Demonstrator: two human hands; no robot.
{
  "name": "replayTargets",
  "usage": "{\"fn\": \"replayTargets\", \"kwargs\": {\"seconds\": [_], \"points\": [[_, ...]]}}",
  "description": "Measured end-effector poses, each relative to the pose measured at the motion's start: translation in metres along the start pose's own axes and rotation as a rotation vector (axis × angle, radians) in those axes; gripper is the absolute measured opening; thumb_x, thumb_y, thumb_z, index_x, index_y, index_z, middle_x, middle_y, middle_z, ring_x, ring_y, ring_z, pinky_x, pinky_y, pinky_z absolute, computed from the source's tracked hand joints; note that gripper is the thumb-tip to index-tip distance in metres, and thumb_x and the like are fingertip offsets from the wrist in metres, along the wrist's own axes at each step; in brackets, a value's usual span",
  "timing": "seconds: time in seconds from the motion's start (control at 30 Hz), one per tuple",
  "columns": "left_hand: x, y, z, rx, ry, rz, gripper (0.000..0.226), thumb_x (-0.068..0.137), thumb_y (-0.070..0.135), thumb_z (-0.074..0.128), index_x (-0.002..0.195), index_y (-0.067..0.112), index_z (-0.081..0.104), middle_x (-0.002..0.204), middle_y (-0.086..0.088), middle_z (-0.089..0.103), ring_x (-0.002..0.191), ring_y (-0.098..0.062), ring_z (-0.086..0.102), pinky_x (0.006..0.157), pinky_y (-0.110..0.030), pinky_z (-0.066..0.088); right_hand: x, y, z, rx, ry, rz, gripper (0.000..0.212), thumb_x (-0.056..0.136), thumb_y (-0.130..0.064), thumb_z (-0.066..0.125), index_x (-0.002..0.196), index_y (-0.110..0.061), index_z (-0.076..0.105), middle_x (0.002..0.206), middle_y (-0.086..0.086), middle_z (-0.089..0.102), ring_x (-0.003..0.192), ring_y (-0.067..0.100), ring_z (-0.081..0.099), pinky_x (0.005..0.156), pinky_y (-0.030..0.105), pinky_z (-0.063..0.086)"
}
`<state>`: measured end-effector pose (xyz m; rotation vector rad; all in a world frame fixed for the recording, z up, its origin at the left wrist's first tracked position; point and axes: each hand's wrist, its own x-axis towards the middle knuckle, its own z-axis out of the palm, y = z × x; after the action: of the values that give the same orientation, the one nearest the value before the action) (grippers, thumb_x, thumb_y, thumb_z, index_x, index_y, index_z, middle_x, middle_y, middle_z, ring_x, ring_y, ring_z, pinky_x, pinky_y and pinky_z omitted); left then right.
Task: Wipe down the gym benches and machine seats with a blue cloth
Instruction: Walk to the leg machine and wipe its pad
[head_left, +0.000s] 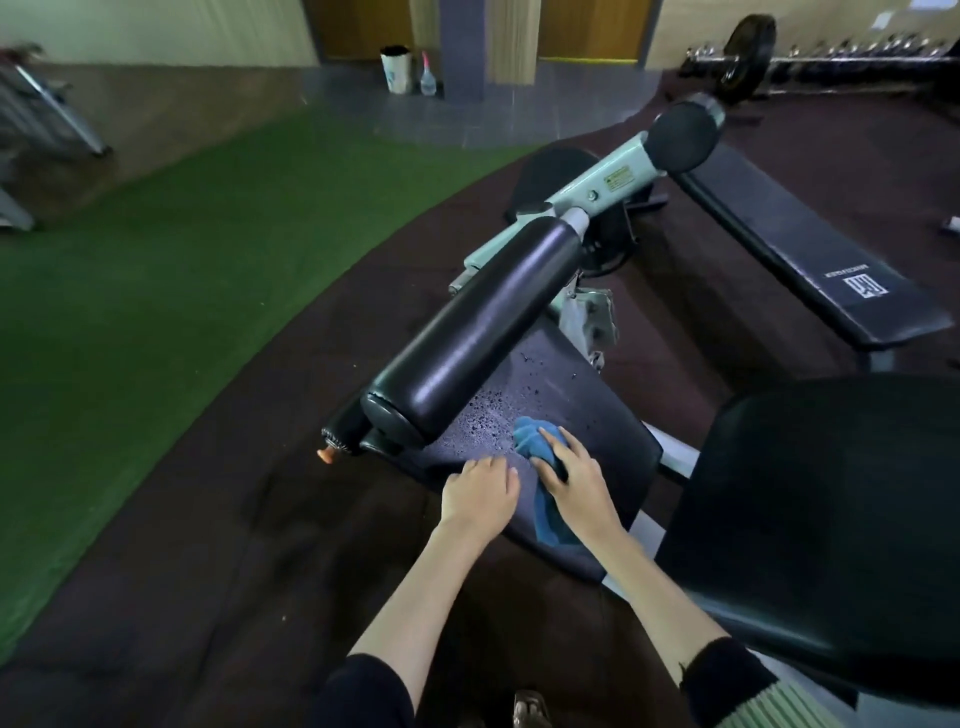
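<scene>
Left hand (480, 491), right hand (577, 475) — one cloth (529, 441)

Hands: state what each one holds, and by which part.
The right hand grips the blue cloth by its bunched far end, on the seat; the left hand holds nothing.

This is a gym. A pale green steel-framed exercise machine (602, 189) carries long black padded vinyl rollers (478, 332) over a dark padded vinyl seat (571, 405). Just beyond it lies a long flat black upholstered bench (810, 249) with a white logo printed on its end. Farther back, a round black weight plate (748, 57) sits on a barbell, near a row of dumbbells (857, 54) along the wall. Dark speckled rubber flooring (208, 545) borders a strip of green artificial turf (156, 270).
</scene>
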<state>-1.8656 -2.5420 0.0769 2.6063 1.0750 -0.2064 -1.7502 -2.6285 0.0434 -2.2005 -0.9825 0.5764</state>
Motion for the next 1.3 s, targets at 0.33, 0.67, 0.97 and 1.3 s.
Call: {"fn": "replayTargets", "kwargs": {"seconds": [0.33, 0.67, 0.97, 1.3], "points": [[0.061, -0.044, 0.087, 0.002, 0.148, -0.065, 0.038, 0.101, 0.034, 0.029, 0.127, 0.016, 0.049, 0.126, -0.001, 0.057, 0.119, -0.019, 0.049, 0.097, -0.035, 0.038, 0.062, 0.058, 0.094, 0.054, 0.050, -0.040, 0.044, 0.095, -0.033, 0.050, 0.138, -0.026, 0.043, 0.149, 0.003, 0.036, 0.122, 0.033, 0.048, 0.102, 0.048, 0.042], [0.113, -0.093, 0.174, 0.021, 0.641, 0.074, 0.040, 0.089, 0.031, 0.034, 0.104, 0.017, 0.069, 0.098, 0.006, 0.070, 0.095, -0.014, 0.066, 0.090, -0.037, 0.049, 0.108, 0.091, 0.151, 0.021, 0.259, -0.327, 0.047, 0.093, -0.026, 0.054, 0.139, -0.027, 0.043, 0.152, 0.004, 0.031, 0.117, 0.029, 0.043, 0.099, 0.033, 0.034], [0.124, -0.133, 0.207, 0.112, 0.986, 0.194, 0.035, 0.092, 0.028, 0.039, 0.110, 0.016, 0.067, 0.109, 0.004, 0.068, 0.111, -0.014, 0.059, 0.109, -0.042, 0.028, 0.136, 0.091, 0.178, -0.082, 0.294, -0.657, 0.050, 0.092, -0.027, 0.056, 0.139, -0.031, 0.042, 0.151, 0.000, 0.032, 0.121, 0.029, 0.040, 0.099, 0.042, 0.039], [0.126, -0.166, 0.212, -0.011, 1.083, 0.207, 0.034, 0.093, 0.027, 0.037, 0.114, 0.014, 0.061, 0.122, 0.002, 0.060, 0.121, -0.014, 0.050, 0.114, -0.041, 0.021, 0.149, 0.087, 0.188, -0.308, 0.224, -0.732, 0.054, 0.087, -0.060, 0.031, 0.138, -0.044, 0.038, 0.152, -0.008, 0.031, 0.122, 0.032, 0.041, 0.104, 0.046, 0.035]]}}
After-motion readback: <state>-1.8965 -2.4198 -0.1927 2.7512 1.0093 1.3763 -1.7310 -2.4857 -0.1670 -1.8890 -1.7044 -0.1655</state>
